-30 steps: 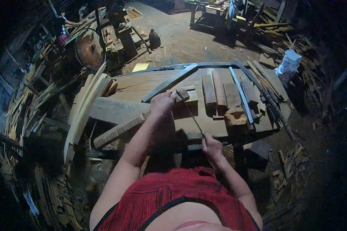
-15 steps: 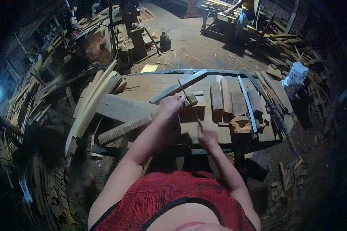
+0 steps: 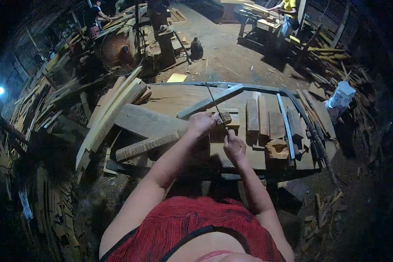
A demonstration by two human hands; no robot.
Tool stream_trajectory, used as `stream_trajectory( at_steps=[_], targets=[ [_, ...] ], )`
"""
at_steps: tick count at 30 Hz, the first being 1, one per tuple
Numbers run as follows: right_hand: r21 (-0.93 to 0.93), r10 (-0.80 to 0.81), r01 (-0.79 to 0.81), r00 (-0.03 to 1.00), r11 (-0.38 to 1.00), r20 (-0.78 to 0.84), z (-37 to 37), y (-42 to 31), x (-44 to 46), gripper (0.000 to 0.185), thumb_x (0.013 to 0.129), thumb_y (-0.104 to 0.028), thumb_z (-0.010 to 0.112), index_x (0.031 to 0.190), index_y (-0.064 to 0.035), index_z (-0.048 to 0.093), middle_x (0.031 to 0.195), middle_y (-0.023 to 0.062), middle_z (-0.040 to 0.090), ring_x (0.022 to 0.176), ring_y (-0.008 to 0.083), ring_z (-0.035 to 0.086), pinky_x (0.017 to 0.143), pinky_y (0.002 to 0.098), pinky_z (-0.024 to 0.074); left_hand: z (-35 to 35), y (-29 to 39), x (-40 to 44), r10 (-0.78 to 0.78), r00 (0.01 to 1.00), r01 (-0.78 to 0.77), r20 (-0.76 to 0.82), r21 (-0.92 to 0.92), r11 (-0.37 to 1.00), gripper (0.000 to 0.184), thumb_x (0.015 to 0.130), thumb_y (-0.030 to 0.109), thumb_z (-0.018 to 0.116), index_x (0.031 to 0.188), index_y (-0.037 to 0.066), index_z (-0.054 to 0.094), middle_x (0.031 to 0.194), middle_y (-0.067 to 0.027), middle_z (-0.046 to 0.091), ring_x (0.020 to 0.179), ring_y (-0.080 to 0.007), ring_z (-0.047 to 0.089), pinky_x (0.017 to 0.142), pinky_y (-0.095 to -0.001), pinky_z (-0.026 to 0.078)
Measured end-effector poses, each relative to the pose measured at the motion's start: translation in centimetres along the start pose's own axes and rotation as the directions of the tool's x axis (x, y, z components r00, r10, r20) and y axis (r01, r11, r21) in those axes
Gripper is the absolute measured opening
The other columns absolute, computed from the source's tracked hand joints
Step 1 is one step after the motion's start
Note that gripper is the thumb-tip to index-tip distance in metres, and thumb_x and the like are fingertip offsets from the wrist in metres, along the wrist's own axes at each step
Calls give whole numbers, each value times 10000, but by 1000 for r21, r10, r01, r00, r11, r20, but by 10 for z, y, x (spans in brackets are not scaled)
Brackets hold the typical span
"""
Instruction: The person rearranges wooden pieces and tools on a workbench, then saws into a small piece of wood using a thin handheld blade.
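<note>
My left hand [image 3: 202,123] is closed on a small wooden block [image 3: 225,117], held down at the middle of the workbench [image 3: 161,101]. My right hand [image 3: 235,147] grips the near end of a long, thin, dark tool [image 3: 215,102], a file or narrow saw; I cannot tell which. The tool slants away to the left, across the block beside my left fingers. Just beyond lies a grey wooden bar [image 3: 210,101]. Right of my hands are several short wood pieces [image 3: 252,115], a hollowed block [image 3: 277,149] and a pale ruler [image 3: 285,126].
A wide board [image 3: 146,120] and a ridged wooden strip [image 3: 147,146] lie left on the bench, near long planks [image 3: 111,113]. A white bucket [image 3: 340,95] stands beyond the right end. Wood scraps surround the bench; two people work at the back.
My right hand has pushed the thin tool forward across the block. My left hand keeps its hold. The whole view has shifted slightly.
</note>
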State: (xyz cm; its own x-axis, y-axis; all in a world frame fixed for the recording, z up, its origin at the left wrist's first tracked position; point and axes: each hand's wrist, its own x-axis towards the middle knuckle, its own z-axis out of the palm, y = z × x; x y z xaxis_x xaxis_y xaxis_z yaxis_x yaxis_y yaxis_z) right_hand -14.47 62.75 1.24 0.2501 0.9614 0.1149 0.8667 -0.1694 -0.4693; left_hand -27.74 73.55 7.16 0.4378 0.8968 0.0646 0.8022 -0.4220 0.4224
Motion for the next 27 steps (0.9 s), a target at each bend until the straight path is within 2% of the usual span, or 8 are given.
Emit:
stream_trajectory(
  at_steps=[9, 11, 14, 16, 19, 21, 22, 27],
  targets=[
    [56, -61, 69, 989, 996, -134, -13, 54, -141, 270, 779, -159, 539, 1047, -130, 528, 637, 157, 572, 526, 315, 577, 462, 388, 471, -2, 1, 0, -11, 1000, 11, 1, 9, 1000, 498, 857, 498, 363, 812, 83, 636, 816, -151, 630, 803, -313, 608, 706, -421, 476],
    [188, 37, -30, 999, 982, -32, -21, 46, -143, 193, 845, -169, 463, 1011, -94, 526, 680, 201, 571, 632, 404, 564, 534, 481, 433, -3, 1, -1, -20, 1000, 21, 17, -15, 1000, 501, 856, 498, 362, 810, 84, 641, 816, -158, 629, 803, -318, 608, 708, -421, 476],
    [49, -62, 66, 996, 997, -68, -22, 27, -86, 195, 850, -205, 466, 983, -78, 530, 675, 216, 570, 616, 393, 565, 520, 469, 432, -7, 4, -2, -23, 1000, 23, 11, -42, 999, 513, 858, 489, 364, 794, 65, 645, 800, -174, 626, 793, -326, 609, 709, -429, 476],
    [-121, 19, -3, 992, 993, 128, -17, 12, -35, 205, 845, -218, 472, 960, -61, 536, 658, 205, 566, 595, 392, 557, 517, 455, 434, -9, 5, -3, -27, 1000, 27, -2, -43, 999, 523, 861, 479, 366, 780, 45, 645, 784, -183, 624, 783, -330, 610, 708, -437, 474],
    [26, -50, 53, 993, 998, -104, 3, 5, -5, 200, 837, -213, 476, 939, -55, 544, 629, 203, 548, 594, 390, 551, 524, 452, 433, -7, 6, -1, -55, 998, 56, 31, -30, 998, 518, 860, 478, 368, 795, 44, 644, 792, -186, 622, 790, -331, 609, 714, -435, 473],
    [237, -228, 326, 904, 915, -361, 45, 41, -4, 196, 849, -238, 475, 931, -70, 534, 652, 190, 582, 621, 355, 593, 534, 465, 460, -2, 1, 0, -32, 999, 32, 10, -15, 999, 505, 850, 509, 362, 862, 91, 645, 825, -170, 626, 803, -324, 606, 709, -430, 473],
    [-56, -203, 195, 962, 979, -185, 1, 15, -26, 212, 842, -234, 493, 981, -80, 540, 639, 171, 577, 604, 345, 589, 518, 445, 461, 0, 1, 0, -36, 999, 37, 11, -14, 999, 505, 850, 509, 362, 862, 91, 645, 825, -170, 626, 803, -324, 606, 709, -430, 473],
    [7, -100, 102, 981, 995, -166, -4, 56, -129, 181, 816, -194, 528, 977, -120, 564, 578, 152, 551, 523, 336, 570, 461, 416, 457, -6, 2, 0, -81, 994, 85, 68, -50, 995, 520, 857, 494, 351, 855, 60, 636, 838, -184, 623, 849, -329, 599, 760, -441, 456]
  ],
)
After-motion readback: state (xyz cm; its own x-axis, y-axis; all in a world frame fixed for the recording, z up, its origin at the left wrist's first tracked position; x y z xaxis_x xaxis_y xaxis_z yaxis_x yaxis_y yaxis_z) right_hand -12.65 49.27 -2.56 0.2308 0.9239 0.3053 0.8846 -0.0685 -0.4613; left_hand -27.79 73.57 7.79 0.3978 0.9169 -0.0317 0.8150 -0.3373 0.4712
